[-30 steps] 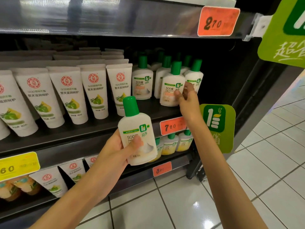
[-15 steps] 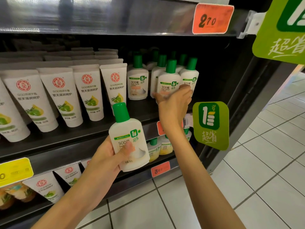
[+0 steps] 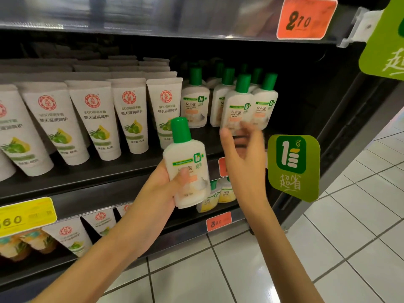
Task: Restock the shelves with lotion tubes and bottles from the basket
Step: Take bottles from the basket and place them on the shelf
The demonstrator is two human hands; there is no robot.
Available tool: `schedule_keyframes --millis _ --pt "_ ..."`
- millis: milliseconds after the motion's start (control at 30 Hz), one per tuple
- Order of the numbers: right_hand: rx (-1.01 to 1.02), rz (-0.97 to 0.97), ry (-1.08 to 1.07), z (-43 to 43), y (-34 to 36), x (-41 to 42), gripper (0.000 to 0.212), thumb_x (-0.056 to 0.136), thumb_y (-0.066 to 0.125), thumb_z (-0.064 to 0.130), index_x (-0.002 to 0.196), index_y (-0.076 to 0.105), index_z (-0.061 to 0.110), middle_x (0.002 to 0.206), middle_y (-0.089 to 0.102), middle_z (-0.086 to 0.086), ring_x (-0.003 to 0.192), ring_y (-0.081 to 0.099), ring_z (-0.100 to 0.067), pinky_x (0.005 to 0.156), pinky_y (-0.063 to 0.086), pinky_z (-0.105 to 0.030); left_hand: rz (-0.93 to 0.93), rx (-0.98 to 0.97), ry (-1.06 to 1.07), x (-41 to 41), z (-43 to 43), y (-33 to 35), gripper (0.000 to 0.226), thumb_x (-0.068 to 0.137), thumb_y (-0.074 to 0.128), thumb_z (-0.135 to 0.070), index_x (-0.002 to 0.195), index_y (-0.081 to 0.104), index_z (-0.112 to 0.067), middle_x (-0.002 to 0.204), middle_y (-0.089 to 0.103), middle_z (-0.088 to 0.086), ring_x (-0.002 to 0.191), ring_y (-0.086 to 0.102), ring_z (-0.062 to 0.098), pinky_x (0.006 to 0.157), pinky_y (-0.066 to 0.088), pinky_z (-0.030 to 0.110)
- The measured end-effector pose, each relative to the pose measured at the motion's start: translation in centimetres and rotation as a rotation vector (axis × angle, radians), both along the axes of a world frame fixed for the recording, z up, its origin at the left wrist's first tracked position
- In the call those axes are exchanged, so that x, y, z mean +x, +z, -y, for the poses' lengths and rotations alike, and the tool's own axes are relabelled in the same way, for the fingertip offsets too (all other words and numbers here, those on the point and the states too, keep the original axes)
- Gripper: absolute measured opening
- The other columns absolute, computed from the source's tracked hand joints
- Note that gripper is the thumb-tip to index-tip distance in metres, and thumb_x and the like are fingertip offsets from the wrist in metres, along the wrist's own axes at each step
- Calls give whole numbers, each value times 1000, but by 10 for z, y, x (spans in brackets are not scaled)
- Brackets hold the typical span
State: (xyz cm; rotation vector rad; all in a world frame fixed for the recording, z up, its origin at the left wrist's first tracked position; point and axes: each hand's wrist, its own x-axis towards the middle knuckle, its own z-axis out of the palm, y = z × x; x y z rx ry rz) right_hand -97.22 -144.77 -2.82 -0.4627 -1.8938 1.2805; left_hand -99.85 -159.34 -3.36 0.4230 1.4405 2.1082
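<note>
Restocking bottles | left hand [image 3: 162, 188] grips lotion bottle [image 3: 188, 156] upright before the shelf [image 3: 91, 186] edge | right hand [image 3: 242, 158] blurred, fingers loose, empty, just below front shelf bottle [image 3: 237, 108] | next, likely: set held bottle into that row.

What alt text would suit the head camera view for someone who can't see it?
The left hand grips a white lotion bottle with a green cap before a store shelf. The blurred right hand, fingers spread, is just below matching bottles standing beside a row of white tubes.
</note>
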Motion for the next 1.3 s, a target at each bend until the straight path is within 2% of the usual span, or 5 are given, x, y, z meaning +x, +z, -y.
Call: schedule_keyframes --millis 167,367,667,1167,1300 --pt "-191 55 466 19 -3 38 39 72 61 35 110 54 28 103 67 12 97 62 1 78 51 -15 -60 63 -63 6 -25 7 34 73 51 -28 106 54 -33 95 73 -14 91 68 2 70 56 19" --pt "-246 -63 248 -7 6 5 22 86 59 9 104 49 17 98 65 4 84 64 2 67 51 -11 -181 -47 123 -3 -25 20 25 95 42 -12 105 58 -29 110 65 -10 110 59 4 102 42 30" --pt "44 24 28 -15 2 -47 40 78 70 15 114 53 8 114 60 -10 107 57 -23 93 48 -38 -247 -190 129 16 27 -2 45 92 41 -4 84 73 -35 102 72 -6 104 64 8 98 41 32" --pt "118 -95 -172 4 -3 -58 39 79 70 10 113 53 0 113 52 -12 98 51 -14 76 34 4 -239 -264 89 21 34 -17 47 93 41 -3 82 72 -37 97 73 -8 97 66 5 86 51 22" --pt "134 -48 -213 14 -9 -57 55 72 76 23 114 47 0 113 50 -10 109 48 -23 92 40 -25 -242 -268 93 18 41 -20 47 92 41 -4 83 71 -38 97 73 -8 98 66 5 87 53 19"
